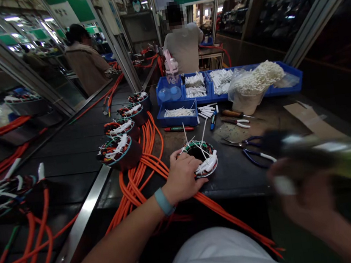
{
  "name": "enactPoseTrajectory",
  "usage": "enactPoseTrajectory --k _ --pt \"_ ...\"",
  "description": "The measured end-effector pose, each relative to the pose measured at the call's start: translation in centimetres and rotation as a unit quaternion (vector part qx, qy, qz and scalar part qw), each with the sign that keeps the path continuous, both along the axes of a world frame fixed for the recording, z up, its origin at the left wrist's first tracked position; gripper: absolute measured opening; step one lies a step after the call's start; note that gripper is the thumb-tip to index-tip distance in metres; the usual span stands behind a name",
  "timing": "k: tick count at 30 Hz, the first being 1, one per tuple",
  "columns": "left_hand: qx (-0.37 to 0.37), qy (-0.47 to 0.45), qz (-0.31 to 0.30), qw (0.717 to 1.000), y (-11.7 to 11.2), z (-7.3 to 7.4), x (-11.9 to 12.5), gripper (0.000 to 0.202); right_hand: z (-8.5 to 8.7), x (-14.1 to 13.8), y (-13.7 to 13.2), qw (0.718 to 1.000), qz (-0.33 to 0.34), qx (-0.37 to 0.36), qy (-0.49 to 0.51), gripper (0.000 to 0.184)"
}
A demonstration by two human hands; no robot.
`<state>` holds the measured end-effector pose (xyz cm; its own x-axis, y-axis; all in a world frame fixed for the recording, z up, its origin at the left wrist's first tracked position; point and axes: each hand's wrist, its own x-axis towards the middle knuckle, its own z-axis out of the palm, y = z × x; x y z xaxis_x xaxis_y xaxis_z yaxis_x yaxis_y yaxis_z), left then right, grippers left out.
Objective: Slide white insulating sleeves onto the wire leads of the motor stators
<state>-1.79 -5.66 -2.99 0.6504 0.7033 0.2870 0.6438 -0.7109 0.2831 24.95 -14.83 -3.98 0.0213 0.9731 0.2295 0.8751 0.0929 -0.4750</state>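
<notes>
Wire-wound ring (207,164) near the worktop's (233,182) front edge, my left hand (185,173) gripping its left rim. My right hand (305,194), blurred, farther right by a blurred dark object (299,148); can't tell its grip. Blue-handled pliers (244,143) between, blue bins (199,100) along back edge.

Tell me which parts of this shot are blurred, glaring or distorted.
Head view: the right hand and the dark object by it are smeared, apparently by motion; head view: the left hand and the wound stator it touches look fairly crisp; head view: glare streaks the metal strip, and the far-right post leans, perhaps from wide-angle distortion.
</notes>
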Motion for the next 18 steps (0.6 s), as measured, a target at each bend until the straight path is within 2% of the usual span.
enactPoseTrajectory --k 3,5,6,8,10,13,15,18 --pt "-0.005 0.005 0.006 1.000 0.0 0.3 0.1 0.030 0.2 -3.7 -0.2 0.995 0.084 -0.056 -0.001 0.033" --pt "-0.006 0.002 0.011 1.000 -0.1 0.3 0.2 0.031 1.1 -4.1 0.1 0.990 0.128 -0.065 0.001 0.041" --pt "-0.006 -0.002 0.011 1.000 -0.1 0.3 0.2 0.032 1.5 -3.8 0.1 0.990 0.134 -0.045 -0.008 0.042" --pt "-0.008 -0.008 0.008 1.000 0.0 0.2 0.1 0.034 1.7 -3.1 -0.2 0.993 0.114 0.018 -0.040 0.040" --pt "-0.009 -0.012 0.006 1.000 0.1 0.1 0.1 0.031 1.3 -2.9 -0.2 0.992 0.093 0.050 -0.074 0.037" --pt "-0.010 -0.012 0.004 1.000 0.3 0.0 0.1 0.025 0.8 -3.6 0.6 0.989 0.123 0.000 -0.087 0.038" --pt "-0.012 -0.011 0.004 1.000 0.3 0.0 0.0 0.026 1.2 -3.8 1.2 0.985 0.151 -0.036 -0.075 0.039" --pt "-0.018 -0.018 0.000 1.000 0.2 -0.1 0.1 0.031 1.6 -3.4 1.7 0.992 0.109 -0.004 -0.068 0.027"
